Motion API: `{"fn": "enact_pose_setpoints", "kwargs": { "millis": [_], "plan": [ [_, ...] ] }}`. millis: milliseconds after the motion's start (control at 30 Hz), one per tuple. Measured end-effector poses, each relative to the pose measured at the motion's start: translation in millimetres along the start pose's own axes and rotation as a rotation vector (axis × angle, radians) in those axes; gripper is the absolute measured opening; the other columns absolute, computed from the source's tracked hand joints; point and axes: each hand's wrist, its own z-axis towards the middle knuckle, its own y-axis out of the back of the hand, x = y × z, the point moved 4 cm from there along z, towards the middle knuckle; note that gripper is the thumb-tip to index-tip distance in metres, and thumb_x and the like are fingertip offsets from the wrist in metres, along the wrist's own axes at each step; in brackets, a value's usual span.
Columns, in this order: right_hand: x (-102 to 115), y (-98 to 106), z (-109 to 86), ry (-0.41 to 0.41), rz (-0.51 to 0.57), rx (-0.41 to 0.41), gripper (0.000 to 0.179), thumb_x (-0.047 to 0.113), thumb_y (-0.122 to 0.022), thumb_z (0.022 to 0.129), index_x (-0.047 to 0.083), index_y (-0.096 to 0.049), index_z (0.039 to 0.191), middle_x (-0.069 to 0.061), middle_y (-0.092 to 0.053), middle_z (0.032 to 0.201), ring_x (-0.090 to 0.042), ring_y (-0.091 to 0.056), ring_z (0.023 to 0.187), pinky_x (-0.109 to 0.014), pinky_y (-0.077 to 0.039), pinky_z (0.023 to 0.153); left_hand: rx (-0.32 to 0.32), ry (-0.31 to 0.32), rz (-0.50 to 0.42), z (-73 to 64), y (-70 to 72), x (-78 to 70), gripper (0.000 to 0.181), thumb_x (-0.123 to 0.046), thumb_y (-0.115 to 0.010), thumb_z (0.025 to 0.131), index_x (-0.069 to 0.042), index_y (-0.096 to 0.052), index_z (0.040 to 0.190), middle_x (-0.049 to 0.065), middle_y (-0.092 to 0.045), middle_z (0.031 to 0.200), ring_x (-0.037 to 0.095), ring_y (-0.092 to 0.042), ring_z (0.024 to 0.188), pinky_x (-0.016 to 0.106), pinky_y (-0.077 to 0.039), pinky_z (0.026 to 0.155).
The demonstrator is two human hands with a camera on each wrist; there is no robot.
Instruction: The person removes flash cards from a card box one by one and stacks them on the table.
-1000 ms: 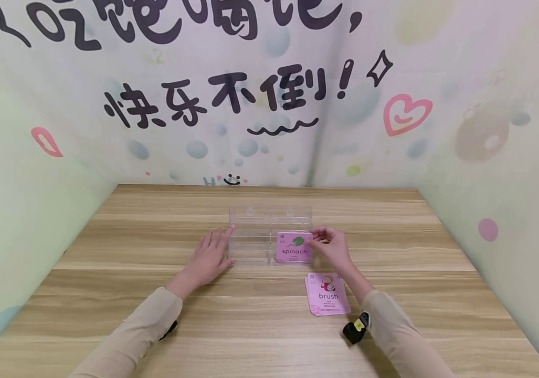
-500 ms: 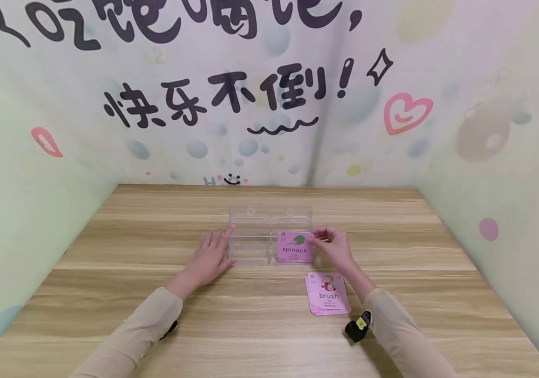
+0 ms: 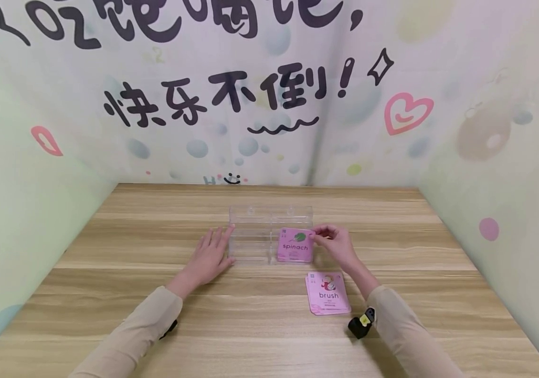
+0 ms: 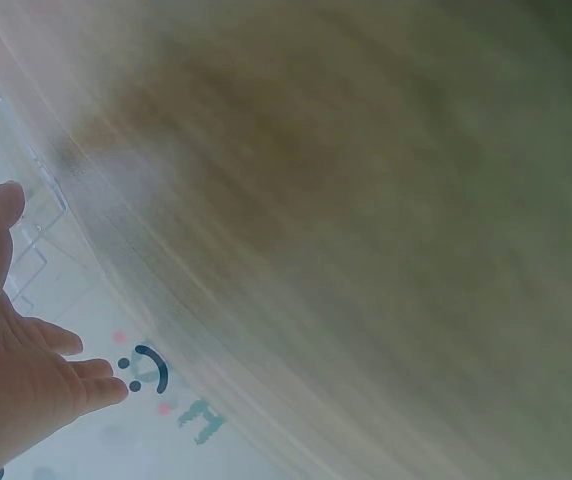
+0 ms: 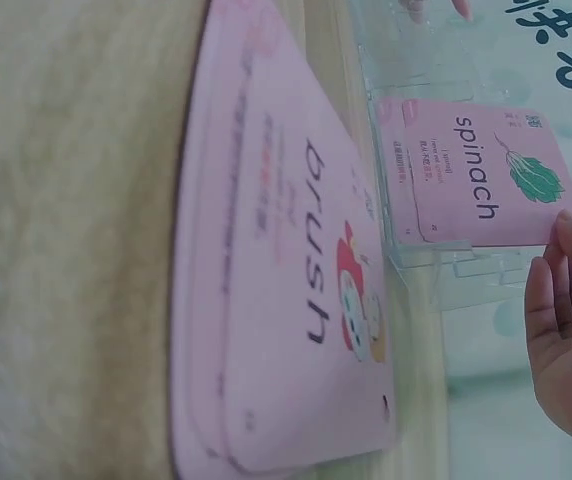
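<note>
A clear plastic card holder [image 3: 250,247] with side-by-side compartments stands mid-table. My right hand [image 3: 337,245] pinches the upper right corner of a pink flashcard [image 3: 295,247] printed "spinach" with a green leaf. In the right wrist view this spinach flashcard [image 5: 486,180] sits in the holder's front right compartment, with another pink card [image 5: 396,170] showing behind its lower edge. My left hand [image 3: 208,257] lies with fingers spread at the holder's left side, thumb and fingertip at its edge. The left wrist view shows that left hand [image 4: 16,350] with straight fingers and nothing in it.
A small stack of pink cards [image 3: 328,294], "brush" on top, lies on the wooden table [image 3: 250,325] in front of the holder's right side, close to my right forearm. A printed backdrop [image 3: 269,157] rises behind the table's far edge.
The spinach flashcard has risen slightly and shifted a little right in the compartment, with my right hand moving along. The left hand stays at the holder's side.
</note>
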Motion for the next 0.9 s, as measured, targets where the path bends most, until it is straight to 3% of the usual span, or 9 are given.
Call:
{"fn": "enact_pose_setpoints", "kwargs": {
  "millis": [533,767,900],
  "plan": [
    [10.9,6.6,0.9,0.022,0.023,0.066,0.021,0.003,-0.065,0.081,-0.011,-0.060,0.095,-0.001,-0.063,0.081,-0.007,-0.057,0.070,-0.021,-0.049,0.066,-0.007,-0.005,0.010,1.2,-1.2,0.9,0.077,-0.033,-0.056,0.090,-0.012,-0.006,0.145,0.032,-0.023,0.141,0.051,-0.019,0.128,0.062,-0.020,0.100],
    [16.9,13.5,-0.3,0.016,0.050,0.075,0.023,0.002,-0.064,0.082,-0.014,-0.058,0.097,-0.008,-0.063,0.084,-0.008,-0.056,0.071,-0.021,-0.049,0.066,-0.010,-0.005,0.008,1.0,-1.1,0.7,0.077,-0.032,-0.056,0.090,-0.011,-0.007,0.145,0.031,-0.023,0.141,0.051,-0.019,0.128,0.062,-0.020,0.100],
    [18.1,17.4,-1.1,0.005,0.049,0.086,0.024,0.005,-0.064,0.082,-0.012,-0.059,0.098,-0.005,-0.063,0.083,-0.009,-0.056,0.071,-0.026,-0.051,0.068,-0.010,-0.003,0.004,1.1,-0.9,0.7,0.076,-0.032,-0.056,0.090,-0.011,-0.008,0.145,0.032,-0.023,0.141,0.051,-0.019,0.128,0.062,-0.020,0.100]
  ]
}}
